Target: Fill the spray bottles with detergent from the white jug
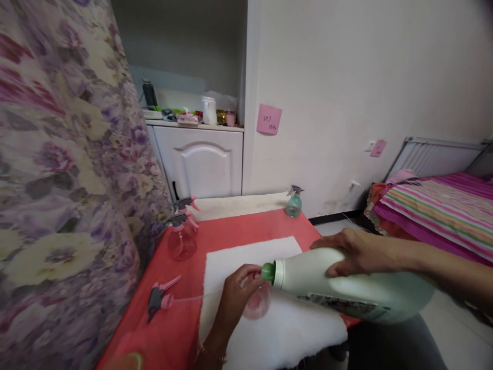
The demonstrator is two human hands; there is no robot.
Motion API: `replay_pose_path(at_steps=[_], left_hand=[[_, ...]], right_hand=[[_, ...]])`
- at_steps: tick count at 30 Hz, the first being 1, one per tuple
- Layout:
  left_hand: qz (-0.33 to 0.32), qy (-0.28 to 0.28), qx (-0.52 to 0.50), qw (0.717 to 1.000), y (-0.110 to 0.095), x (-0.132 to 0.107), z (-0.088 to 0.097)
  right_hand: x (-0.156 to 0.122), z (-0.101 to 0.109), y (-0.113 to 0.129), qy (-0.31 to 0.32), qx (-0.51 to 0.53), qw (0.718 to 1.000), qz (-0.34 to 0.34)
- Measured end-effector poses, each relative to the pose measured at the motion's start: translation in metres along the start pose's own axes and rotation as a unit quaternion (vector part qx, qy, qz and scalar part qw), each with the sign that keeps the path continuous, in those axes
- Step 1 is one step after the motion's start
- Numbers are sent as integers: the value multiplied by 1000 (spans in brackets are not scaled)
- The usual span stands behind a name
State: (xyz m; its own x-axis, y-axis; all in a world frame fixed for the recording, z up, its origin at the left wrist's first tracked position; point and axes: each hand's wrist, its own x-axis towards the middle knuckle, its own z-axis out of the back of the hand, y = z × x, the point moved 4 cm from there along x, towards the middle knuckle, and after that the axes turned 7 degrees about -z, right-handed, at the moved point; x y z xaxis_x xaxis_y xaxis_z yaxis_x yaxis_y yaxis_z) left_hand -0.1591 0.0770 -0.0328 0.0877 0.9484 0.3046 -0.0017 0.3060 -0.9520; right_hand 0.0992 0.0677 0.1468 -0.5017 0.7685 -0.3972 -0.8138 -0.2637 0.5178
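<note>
Round pink-tinted plastic bottle (257, 304): stood on white fluffy mat (292, 334), neck clamped between fingers of left hand (235, 290), presumably for steadiness. Pale-green plastic jug (365, 288): gripped by clamped fingers of right hand (352, 252), tilted above mat, apparently for pouring.

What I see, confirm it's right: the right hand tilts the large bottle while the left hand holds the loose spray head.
Not the spray head: the head view shows the left hand holding the small pink bottle near its top. The rest stands.
</note>
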Motion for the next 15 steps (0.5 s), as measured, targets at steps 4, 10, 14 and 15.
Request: replay_pose_path(at_steps=[4,10,14,15], left_hand=[[4,-1,4,1000,1,-1,1],[10,-8,20,1000,2,-4,2],[10,-14,25,1000,6,-5,3],[6,-18,26,999,7,-5,4]], right_hand=[[1,-6,-20,8,94,995,-31],[19,8,-53,-113,232,966,1],[48,9,-71,-236,316,918,27],[57,6,-73,-263,341,902,32]])
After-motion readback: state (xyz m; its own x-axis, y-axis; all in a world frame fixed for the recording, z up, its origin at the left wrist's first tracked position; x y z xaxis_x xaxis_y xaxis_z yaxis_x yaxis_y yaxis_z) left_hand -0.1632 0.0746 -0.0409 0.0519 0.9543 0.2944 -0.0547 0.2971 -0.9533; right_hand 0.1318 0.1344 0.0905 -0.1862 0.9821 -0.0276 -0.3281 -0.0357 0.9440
